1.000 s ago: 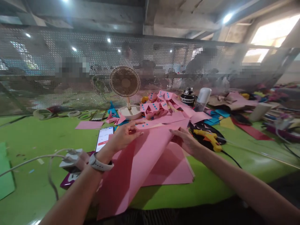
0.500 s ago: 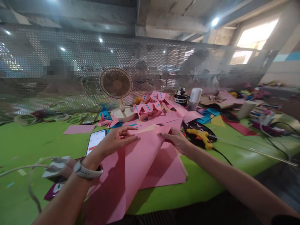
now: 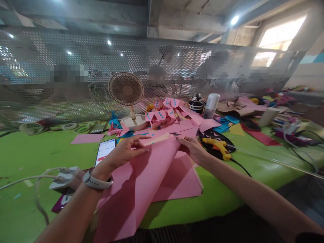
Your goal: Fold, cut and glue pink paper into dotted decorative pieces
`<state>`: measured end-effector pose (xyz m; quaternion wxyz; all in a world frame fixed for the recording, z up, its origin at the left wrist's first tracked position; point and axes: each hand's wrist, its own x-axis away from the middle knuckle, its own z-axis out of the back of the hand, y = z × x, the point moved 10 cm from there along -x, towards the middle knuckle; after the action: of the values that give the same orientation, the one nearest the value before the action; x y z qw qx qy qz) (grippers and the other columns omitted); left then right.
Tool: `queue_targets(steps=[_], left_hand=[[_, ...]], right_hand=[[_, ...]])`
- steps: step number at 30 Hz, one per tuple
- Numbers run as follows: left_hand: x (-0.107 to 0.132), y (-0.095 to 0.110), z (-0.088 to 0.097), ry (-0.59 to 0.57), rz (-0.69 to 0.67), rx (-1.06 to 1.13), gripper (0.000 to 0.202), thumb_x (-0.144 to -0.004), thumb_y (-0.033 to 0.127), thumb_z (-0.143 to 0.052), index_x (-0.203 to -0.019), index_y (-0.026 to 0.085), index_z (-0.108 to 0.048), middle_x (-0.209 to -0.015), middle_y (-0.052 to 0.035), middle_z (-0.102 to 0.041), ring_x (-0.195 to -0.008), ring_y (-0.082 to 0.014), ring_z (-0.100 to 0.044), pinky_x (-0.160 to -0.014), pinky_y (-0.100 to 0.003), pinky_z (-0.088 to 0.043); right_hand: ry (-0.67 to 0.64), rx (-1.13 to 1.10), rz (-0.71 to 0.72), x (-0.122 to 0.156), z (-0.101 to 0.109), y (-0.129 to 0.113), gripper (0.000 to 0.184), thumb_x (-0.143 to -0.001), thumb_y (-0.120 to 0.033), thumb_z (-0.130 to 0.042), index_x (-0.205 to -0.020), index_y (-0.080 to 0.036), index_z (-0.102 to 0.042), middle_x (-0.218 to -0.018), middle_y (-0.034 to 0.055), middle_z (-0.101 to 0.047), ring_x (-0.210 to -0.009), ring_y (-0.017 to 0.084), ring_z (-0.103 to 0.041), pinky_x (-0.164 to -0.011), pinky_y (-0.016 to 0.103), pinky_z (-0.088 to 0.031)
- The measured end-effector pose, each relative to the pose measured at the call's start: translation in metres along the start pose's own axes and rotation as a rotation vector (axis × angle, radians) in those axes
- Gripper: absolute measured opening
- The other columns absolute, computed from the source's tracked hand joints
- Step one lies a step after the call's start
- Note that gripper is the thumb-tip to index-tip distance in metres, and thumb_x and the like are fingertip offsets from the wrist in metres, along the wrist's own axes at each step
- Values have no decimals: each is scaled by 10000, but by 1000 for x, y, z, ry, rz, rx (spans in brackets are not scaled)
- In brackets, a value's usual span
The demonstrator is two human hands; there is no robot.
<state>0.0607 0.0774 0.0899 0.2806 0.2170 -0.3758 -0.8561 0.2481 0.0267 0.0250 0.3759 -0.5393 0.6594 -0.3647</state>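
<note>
A large sheet of pink paper (image 3: 141, 189) is lifted at a slant in front of me, curling along its right side and hanging past the table's front edge. My right hand (image 3: 193, 148) pinches its upper right corner between thumb and fingers. At the upper left edge, my left hand (image 3: 126, 152) has its thumb on the near face and its fingers at the edge, partly hidden. Under the raised sheet, more pink sheets (image 3: 177, 184) lie stacked on the green tabletop. Folded pink pieces with blue dots (image 3: 162, 116) are heaped beyond my hands.
A small fan (image 3: 126, 89) stands behind the heap. Left of my hands are a lit phone (image 3: 105, 150) and white plugs with cables (image 3: 67, 177). A yellow glue gun (image 3: 217, 146) lies at right with a long clear stick. A perforated metal screen (image 3: 83, 60) borders the back.
The sheet's upper right corner has risen slightly in my right hand. My left hand has hardly moved on the paper, and the view has shifted a little.
</note>
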Motion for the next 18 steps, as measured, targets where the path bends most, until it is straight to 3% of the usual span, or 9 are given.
queue_targets(steps=[5, 10, 18], left_hand=[[2, -1, -4, -61, 58, 47, 560, -769, 380, -605, -1282, 198, -473, -759, -10, -632, -687, -141, -553, -632, -254, -421], [2, -1, -5, -66, 60, 56, 512, -762, 403, -613, -1229, 215, -521, -782, -13, -641, -702, -141, -561, -634, -250, -417], [1, -11, -9, -115, 85, 70, 611, -770, 375, -604, -1327, 213, -410, -799, -14, -655, -671, -131, -546, -608, -234, -403]], right_hand=[[14, 77, -5, -2, 3, 1, 232, -635, -355, -762, -729, -158, -683, -733, 2, -680, -643, 106, -588, -712, 277, -500], [12, 53, -48, -2, 7, 4, 210, -657, -375, -743, -713, -184, -673, -677, -17, -654, -617, 103, -576, -667, 274, -507], [14, 97, -30, -2, 6, 1, 203, -622, -333, -767, -697, -158, -699, -672, -16, -670, -612, 78, -573, -695, 239, -477]])
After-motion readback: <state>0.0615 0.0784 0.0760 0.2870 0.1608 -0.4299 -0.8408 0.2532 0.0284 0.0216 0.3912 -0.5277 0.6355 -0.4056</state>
